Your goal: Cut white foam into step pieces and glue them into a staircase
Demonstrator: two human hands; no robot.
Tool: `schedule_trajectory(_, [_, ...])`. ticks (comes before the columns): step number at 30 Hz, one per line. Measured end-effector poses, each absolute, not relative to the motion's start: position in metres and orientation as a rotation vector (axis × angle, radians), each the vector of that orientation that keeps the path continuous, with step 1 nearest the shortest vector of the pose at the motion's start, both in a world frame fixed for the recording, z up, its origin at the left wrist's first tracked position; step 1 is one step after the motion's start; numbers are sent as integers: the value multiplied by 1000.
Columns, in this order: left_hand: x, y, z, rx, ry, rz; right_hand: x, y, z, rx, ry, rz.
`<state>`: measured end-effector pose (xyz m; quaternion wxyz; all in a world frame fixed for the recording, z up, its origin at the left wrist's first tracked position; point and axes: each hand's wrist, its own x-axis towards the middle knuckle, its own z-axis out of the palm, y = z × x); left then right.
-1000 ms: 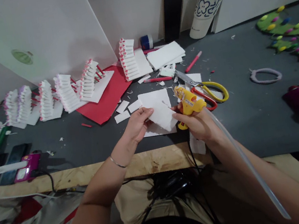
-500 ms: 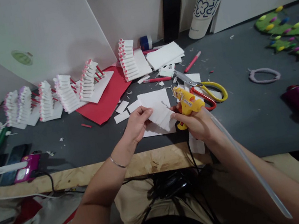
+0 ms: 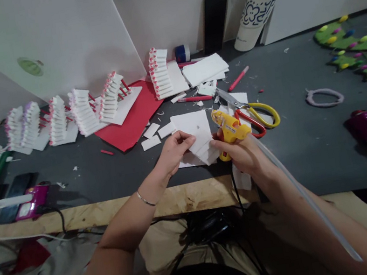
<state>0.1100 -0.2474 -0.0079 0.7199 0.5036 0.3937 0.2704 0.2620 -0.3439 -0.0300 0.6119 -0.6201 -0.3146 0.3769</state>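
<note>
Foam sheet under left hand; right hand grips glue gun.

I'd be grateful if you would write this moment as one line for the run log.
left hand: holding white sheets | right hand: holding yellow glue gun | beside: scissors
</note>
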Motion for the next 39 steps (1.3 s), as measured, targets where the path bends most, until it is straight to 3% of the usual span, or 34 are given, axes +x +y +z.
schedule_trajectory(39, [109, -252, -6, 1065, 816, 504, 261, -347, -31, -1247, -606, 875])
